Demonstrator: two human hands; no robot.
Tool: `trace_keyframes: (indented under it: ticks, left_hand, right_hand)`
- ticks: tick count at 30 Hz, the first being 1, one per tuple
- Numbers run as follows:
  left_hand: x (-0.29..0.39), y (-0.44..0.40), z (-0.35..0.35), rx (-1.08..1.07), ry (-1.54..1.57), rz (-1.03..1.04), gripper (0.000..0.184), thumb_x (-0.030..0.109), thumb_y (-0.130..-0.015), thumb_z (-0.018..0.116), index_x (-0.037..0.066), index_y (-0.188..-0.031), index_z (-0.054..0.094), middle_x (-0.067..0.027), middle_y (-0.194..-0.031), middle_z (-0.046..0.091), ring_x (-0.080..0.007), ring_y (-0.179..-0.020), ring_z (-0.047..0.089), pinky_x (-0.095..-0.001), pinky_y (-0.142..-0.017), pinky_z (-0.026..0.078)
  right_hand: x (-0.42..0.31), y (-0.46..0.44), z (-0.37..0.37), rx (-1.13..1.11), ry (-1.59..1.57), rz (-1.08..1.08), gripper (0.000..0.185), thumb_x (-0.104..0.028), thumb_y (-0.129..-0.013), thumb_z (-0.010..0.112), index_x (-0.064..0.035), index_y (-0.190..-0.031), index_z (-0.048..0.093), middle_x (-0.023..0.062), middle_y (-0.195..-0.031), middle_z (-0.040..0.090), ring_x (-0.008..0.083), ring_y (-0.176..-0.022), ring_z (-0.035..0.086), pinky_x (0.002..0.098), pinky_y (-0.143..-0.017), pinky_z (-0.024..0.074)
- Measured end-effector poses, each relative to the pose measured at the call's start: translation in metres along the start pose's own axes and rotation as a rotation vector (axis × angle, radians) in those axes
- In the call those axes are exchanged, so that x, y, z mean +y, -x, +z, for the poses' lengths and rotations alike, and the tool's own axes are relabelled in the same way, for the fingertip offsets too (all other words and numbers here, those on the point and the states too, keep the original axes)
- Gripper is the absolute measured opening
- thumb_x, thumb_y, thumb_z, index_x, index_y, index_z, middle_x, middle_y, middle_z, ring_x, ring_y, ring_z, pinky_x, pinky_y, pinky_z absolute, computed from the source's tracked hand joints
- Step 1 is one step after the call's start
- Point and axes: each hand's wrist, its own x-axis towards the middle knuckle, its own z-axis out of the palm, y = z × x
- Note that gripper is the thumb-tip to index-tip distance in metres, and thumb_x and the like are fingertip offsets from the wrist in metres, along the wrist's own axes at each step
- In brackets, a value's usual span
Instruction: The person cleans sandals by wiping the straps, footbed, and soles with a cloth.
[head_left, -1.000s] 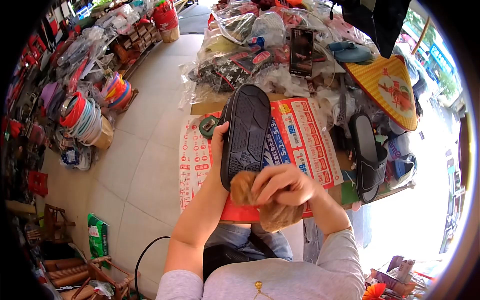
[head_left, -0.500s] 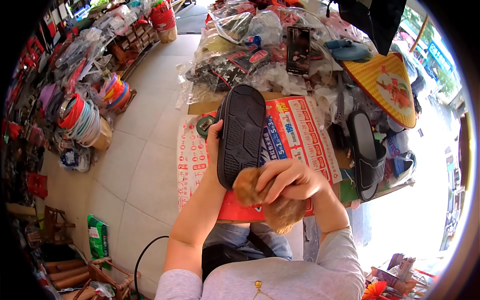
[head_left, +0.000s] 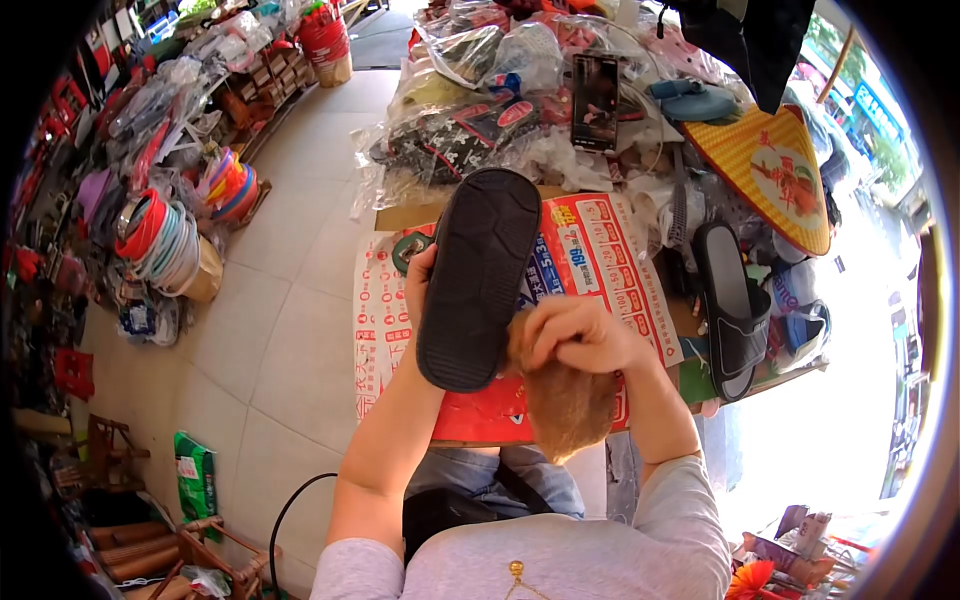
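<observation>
- Left hand point(head_left: 421, 278): closed on the black sandal point(head_left: 478, 285) at its left side; thumb shows at the edge, other fingers hidden behind.
- Right hand point(head_left: 582, 335): fingers pinched on the brown cloth point(head_left: 570, 412), just right of the sandal's near half. Cloth-to-sandal contact: can't tell.
- Sandal vs grips: lies right of the left hand, left of the right hand. Left is nearer, in contact.
- Sandal pointing: sole faces the head camera, long axis runs near-far, far end leaning slightly right. Can't tell toe from heel.
- Cloth: bunched at the fingers, loose end hangs toward the table's point(head_left: 693, 385) near edge.
- Below: sandal is held over the red-and-white sheet point(head_left: 640, 290), left of its middle. Green round item point(head_left: 409, 251) just beside the left fingers.
- Farther out: second sandal point(head_left: 731, 315) by the table's right edge, phone point(head_left: 595, 105) upright beyond the sheet.
</observation>
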Motion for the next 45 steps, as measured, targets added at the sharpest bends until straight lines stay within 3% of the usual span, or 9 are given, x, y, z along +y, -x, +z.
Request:
trace_keyframes:
  ticks: [1,4,10,20,24,29,32,36,45]
  left_hand:
    - [0.000,0.001,0.001,0.003,-0.052,0.003,0.054,0.035,-0.094,0.040,0.002,-0.136,0.052,-0.0157,-0.132,0.058,-0.0274,-0.116,0.061,-0.0385,-0.105,0.046]
    - [-0.005,0.004,0.005,0.106,-0.072,0.024,0.051,0.034,-0.094,0.042,0.003,-0.131,0.056,-0.0157,-0.127,0.062,-0.0281,-0.112,0.063,-0.0397,-0.102,0.047]
    - [-0.008,0.005,-0.005,0.004,0.069,-0.060,0.041,0.030,-0.094,0.044,0.002,-0.116,0.064,-0.0162,-0.114,0.068,-0.0283,-0.103,0.067,-0.0395,-0.096,0.051]
    - [-0.012,0.009,-0.011,0.040,0.160,-0.136,0.037,0.027,-0.092,0.048,0.000,-0.110,0.067,-0.0172,-0.107,0.070,-0.0296,-0.094,0.070,-0.0411,-0.086,0.057]
    - [-0.011,0.010,-0.004,0.054,0.087,-0.080,0.040,0.029,-0.091,0.046,0.001,-0.111,0.066,-0.0180,-0.108,0.070,-0.0310,-0.093,0.069,-0.0421,-0.086,0.057]
    - [0.002,0.004,-0.008,0.022,0.028,-0.046,0.049,0.035,-0.089,0.044,0.001,-0.118,0.063,-0.0193,-0.115,0.067,-0.0332,-0.099,0.068,-0.0448,-0.091,0.054]
    - [0.007,0.005,-0.003,-0.012,0.054,-0.026,0.053,0.037,-0.088,0.043,0.001,-0.124,0.060,-0.0196,-0.122,0.064,-0.0340,-0.105,0.065,-0.0463,-0.096,0.051]
    - [-0.001,0.007,0.005,0.018,-0.015,0.027,0.053,0.037,-0.089,0.043,0.002,-0.124,0.060,-0.0179,-0.123,0.063,-0.0319,-0.107,0.065,-0.0437,-0.096,0.051]
    - [0.012,0.005,-0.003,0.064,-0.016,0.163,0.043,0.036,-0.091,0.047,0.003,-0.111,0.066,-0.0135,-0.109,0.069,-0.0268,-0.096,0.068,-0.0385,-0.090,0.054]
  right_hand:
    - [0.003,0.003,-0.001,0.152,0.242,0.076,0.023,0.008,-0.068,0.050,0.0015,-0.080,0.069,0.0118,-0.098,0.064,0.0250,-0.098,0.062,0.0355,-0.086,0.0488]
    - [0.010,0.015,-0.017,0.340,0.020,0.072,0.022,0.008,-0.068,0.050,0.0005,-0.078,0.068,0.0107,-0.098,0.064,0.0228,-0.095,0.062,0.0343,-0.083,0.0485]
    - [0.007,0.009,-0.002,0.228,-0.191,0.024,0.026,0.012,-0.068,0.047,-0.0003,-0.078,0.067,0.0126,-0.099,0.062,0.0212,-0.093,0.061,0.0309,-0.084,0.0466]
    - [0.038,0.019,-0.031,1.299,-0.164,0.067,0.032,0.012,-0.076,0.047,-0.0022,-0.100,0.063,0.0023,-0.104,0.064,0.0108,-0.098,0.059,0.0227,-0.089,0.0425]
    - [0.022,0.005,-0.005,1.118,-0.250,0.223,0.047,0.008,-0.074,0.051,-0.0056,-0.119,0.055,0.0021,-0.118,0.055,0.0131,-0.111,0.050,0.0259,-0.095,0.0387]
    - [0.009,0.005,0.017,0.601,-0.362,0.262,0.041,0.003,-0.070,0.054,-0.0074,-0.109,0.052,0.0005,-0.109,0.050,0.0127,-0.111,0.047,0.0262,-0.099,0.0346]
    - [0.007,0.005,0.016,0.498,-0.342,0.211,0.042,0.003,-0.070,0.055,-0.0083,-0.110,0.052,0.0010,-0.110,0.051,0.0126,-0.110,0.048,0.0267,-0.099,0.0355]
    - [0.012,-0.004,0.007,0.888,-0.532,0.275,0.045,0.003,-0.074,0.056,-0.0101,-0.117,0.049,0.0024,-0.111,0.052,0.0130,-0.111,0.049,0.0285,-0.100,0.0369]
    - [0.002,0.003,0.023,0.316,-0.539,0.288,0.036,0.004,-0.074,0.057,-0.0100,-0.106,0.048,-0.0002,-0.104,0.051,0.0102,-0.104,0.047,0.0245,-0.093,0.0371]
